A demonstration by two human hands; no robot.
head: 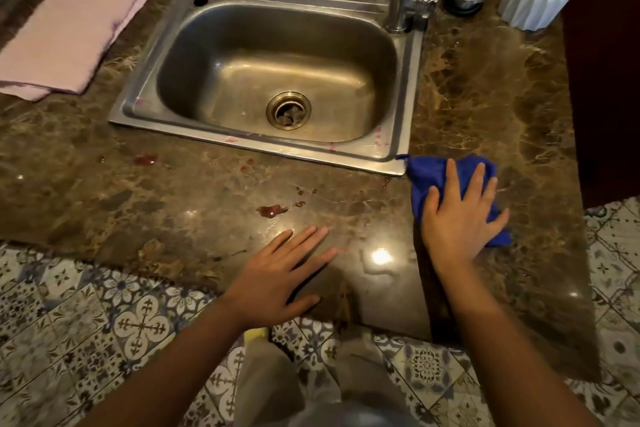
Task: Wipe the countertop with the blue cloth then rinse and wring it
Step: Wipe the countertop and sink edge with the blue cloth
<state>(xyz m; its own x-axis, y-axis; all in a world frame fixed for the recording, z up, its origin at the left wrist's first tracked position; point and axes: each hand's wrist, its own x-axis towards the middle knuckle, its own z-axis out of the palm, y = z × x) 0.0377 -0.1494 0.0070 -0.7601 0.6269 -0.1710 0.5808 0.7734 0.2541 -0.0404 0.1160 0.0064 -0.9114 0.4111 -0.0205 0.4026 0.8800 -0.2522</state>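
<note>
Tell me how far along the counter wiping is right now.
Early. In hand: the right hand presses the blue cloth flat on the countertop by the sink corner; the left hand rests open on the stone. Left: red spills in front of the sink are unwiped, then rinsing and wringing.

Dim, warm indoor light. Overhead source gives bright glare spots on the polished countertop near its front edge. Sink basin shows soft sheen. Wide-angle bending at frame edges; top objects and bottom foreground slightly blurred.
</note>
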